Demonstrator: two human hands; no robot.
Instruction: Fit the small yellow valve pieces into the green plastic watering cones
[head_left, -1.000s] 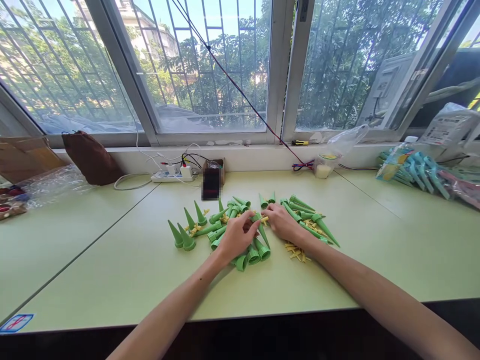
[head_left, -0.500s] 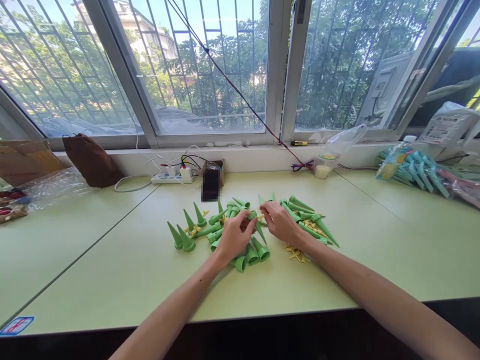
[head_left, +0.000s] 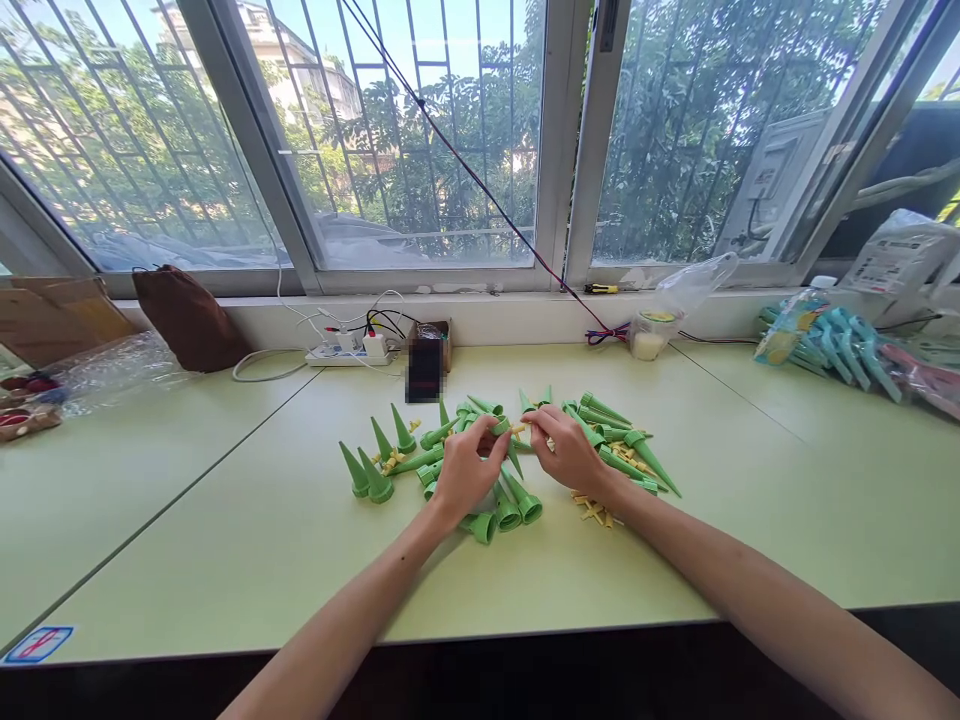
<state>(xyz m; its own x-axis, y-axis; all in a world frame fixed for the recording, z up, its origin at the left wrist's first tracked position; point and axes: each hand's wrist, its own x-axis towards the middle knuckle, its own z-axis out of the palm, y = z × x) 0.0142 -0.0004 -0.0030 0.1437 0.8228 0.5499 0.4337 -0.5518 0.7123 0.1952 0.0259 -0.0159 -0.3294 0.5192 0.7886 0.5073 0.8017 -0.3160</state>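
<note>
Table: pale green.
Left hand: you pinch green cone, apparently steadying it.
Right hand: beside yellow piece; grip unclear.

Matt green plastic cones, ribbed around their collars, and small, dull yellow plastic fittings lie across a smooth, pale worktop with a soft satin sheen. Behind them, a brown bag of limp, creased cloth slumps beside rough cardboard and glossy, crinkled clear film. A smooth white plastic power strip and a shiny, see-through plastic bag sit below glass panes in dull grey metal frames.
</note>
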